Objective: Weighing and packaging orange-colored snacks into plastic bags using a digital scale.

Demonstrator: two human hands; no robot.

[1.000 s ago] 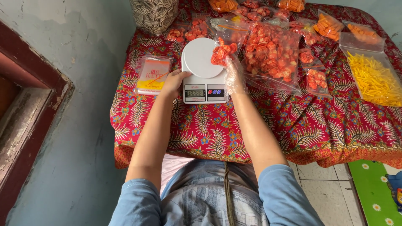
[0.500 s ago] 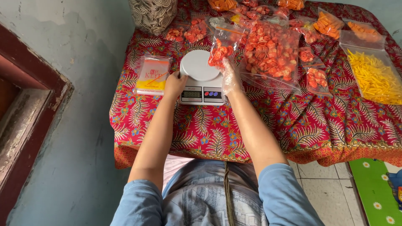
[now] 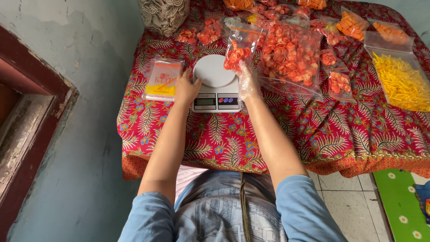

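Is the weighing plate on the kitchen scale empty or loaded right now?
Empty. The scale's round white plate shows bare; the small bag of red snacks is held above its edge by the gloved right hand.

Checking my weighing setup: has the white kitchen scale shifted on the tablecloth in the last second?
Yes. The scale has slid away from the person, toward the table's back; its platform now lies level with the flat yellow packet at its left.

Home snack-packing spot: cloth-covered table (image 3: 268,143), bagged snacks (image 3: 291,58).

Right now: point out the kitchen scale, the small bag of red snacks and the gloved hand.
kitchen scale (image 3: 211,71), head view, round white platform.
small bag of red snacks (image 3: 237,51), head view, red contents.
right hand (image 3: 248,85), head view, gloved back.
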